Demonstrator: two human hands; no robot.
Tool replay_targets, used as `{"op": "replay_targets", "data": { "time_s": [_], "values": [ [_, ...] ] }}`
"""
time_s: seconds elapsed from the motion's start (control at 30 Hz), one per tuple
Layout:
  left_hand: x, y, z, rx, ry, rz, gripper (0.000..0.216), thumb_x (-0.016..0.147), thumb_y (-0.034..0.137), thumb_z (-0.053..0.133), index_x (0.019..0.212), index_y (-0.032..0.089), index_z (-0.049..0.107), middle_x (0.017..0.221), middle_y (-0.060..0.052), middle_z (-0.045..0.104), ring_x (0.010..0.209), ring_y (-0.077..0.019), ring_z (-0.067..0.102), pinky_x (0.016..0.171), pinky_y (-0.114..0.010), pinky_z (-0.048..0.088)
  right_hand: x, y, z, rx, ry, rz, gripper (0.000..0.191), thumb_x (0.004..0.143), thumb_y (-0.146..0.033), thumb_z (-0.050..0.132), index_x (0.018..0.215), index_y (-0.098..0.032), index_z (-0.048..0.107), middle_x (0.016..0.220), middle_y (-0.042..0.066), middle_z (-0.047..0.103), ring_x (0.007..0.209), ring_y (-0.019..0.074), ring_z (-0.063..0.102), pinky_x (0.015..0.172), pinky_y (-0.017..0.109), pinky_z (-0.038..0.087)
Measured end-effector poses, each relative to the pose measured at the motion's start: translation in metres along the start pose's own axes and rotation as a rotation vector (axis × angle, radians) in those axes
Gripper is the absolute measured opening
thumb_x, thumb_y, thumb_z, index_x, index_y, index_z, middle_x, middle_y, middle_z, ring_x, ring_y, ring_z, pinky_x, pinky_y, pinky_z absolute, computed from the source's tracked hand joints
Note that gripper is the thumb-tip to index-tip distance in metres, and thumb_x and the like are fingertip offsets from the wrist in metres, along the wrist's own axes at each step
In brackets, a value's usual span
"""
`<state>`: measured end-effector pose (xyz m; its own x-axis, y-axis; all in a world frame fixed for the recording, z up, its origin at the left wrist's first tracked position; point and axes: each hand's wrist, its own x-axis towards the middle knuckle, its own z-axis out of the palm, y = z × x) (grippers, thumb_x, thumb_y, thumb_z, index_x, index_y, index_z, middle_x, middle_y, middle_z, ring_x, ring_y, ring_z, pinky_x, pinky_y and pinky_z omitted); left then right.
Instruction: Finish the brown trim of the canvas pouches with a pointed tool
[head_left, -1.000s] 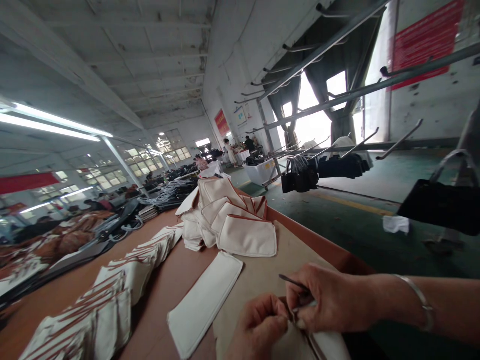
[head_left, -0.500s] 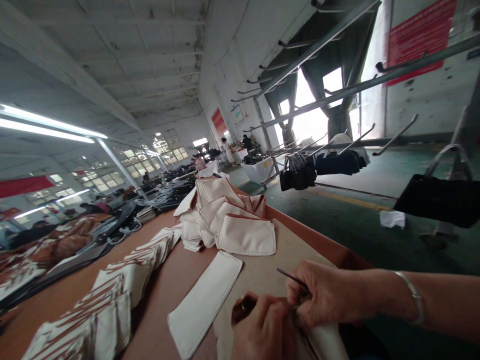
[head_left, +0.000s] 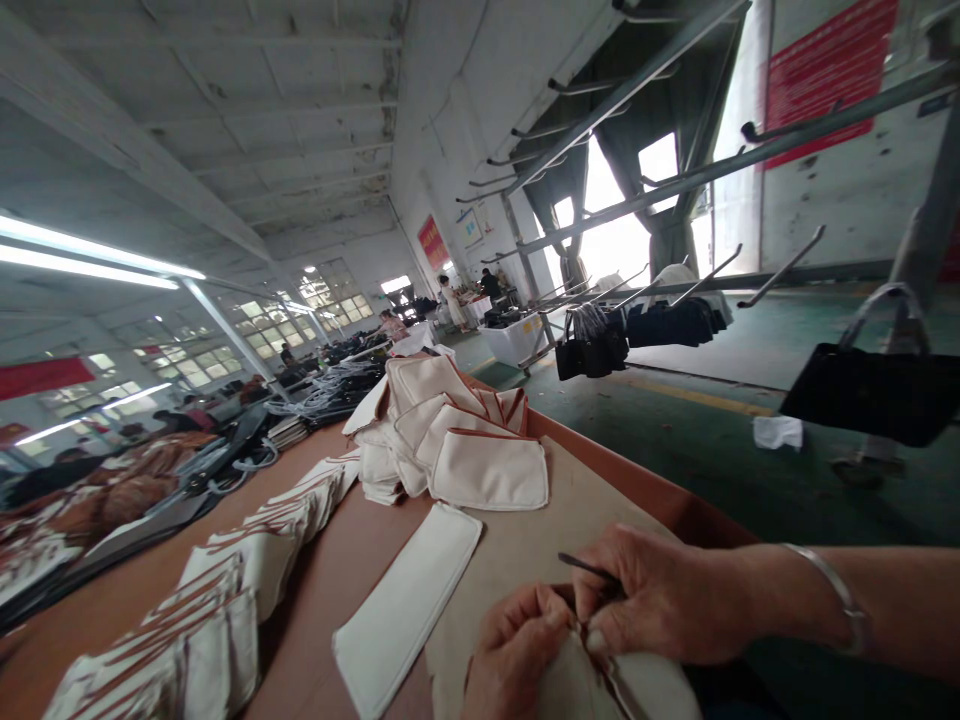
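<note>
At the bottom of the view both my hands work on a cream canvas piece with brown trim (head_left: 645, 690). My left hand (head_left: 517, 650) is curled, fingers pinched on the edge of this piece. My right hand (head_left: 660, 600), with a silver bangle (head_left: 844, 600) on its wrist, is closed on a thin dark tool (head_left: 589, 568) whose tip sticks out to the left. The two hands touch each other over the fabric. A flat cream panel (head_left: 409, 605) lies just left of them on the brown table (head_left: 345, 570).
A heap of cream pouches (head_left: 450, 430) lies further along the table, and a row of cream pieces (head_left: 225, 590) runs down its left side. Black bags (head_left: 870, 390) hang from a metal rack (head_left: 675, 180) on the right. People work far off.
My left hand dipped lower and turned, then came back up against the right hand. The view shifted slightly to the right.
</note>
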<state>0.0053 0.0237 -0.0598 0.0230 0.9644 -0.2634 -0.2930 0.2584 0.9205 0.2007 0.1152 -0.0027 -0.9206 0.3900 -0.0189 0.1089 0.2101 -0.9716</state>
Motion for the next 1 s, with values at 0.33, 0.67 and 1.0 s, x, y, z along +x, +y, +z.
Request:
{"op": "replay_targets", "data": {
  "time_s": [0.33, 0.67, 1.0],
  "values": [
    [-0.011, 0.017, 0.014, 0.506, 0.084, 0.199, 0.047, 0.063, 0.06, 0.079, 0.061, 0.014, 0.069, 0.081, -0.009, 0.069, 0.076, -0.0213, 0.06, 0.068, -0.029, 0.047, 0.001, 0.004, 0.008, -0.034, 0.18, 0.01, 0.003, 0.069, -0.015, 0.061, 0.072, -0.014, 0.063, 0.063, -0.005, 0.057, 0.061, 0.009, 0.047, 0.055, 0.018, 0.034],
    [-0.017, 0.021, 0.014, 0.795, 0.154, 0.078, 0.026, 0.074, 0.037, 0.064, 0.069, 0.013, 0.073, 0.064, -0.001, 0.058, 0.059, -0.0123, 0.043, 0.053, -0.023, 0.027, -0.003, 0.01, 0.009, -0.284, 0.214, -0.366, 0.011, 0.08, -0.01, 0.053, 0.077, -0.015, 0.062, 0.076, 0.002, 0.062, 0.072, 0.0121, 0.059, 0.067, 0.021, 0.042],
    [-0.021, 0.025, 0.022, 0.262, 0.051, -0.035, 0.052, 0.053, 0.057, 0.085, 0.062, 0.014, 0.058, 0.054, 0.003, 0.047, 0.051, -0.0074, 0.03, 0.053, -0.023, 0.017, -0.013, 0.028, -0.006, -1.117, 0.183, -0.785, 0.008, 0.092, -0.022, 0.057, 0.085, -0.02, 0.061, 0.085, -0.001, 0.061, 0.066, 0.0123, 0.045, 0.055, 0.029, 0.024]
  ]
}}
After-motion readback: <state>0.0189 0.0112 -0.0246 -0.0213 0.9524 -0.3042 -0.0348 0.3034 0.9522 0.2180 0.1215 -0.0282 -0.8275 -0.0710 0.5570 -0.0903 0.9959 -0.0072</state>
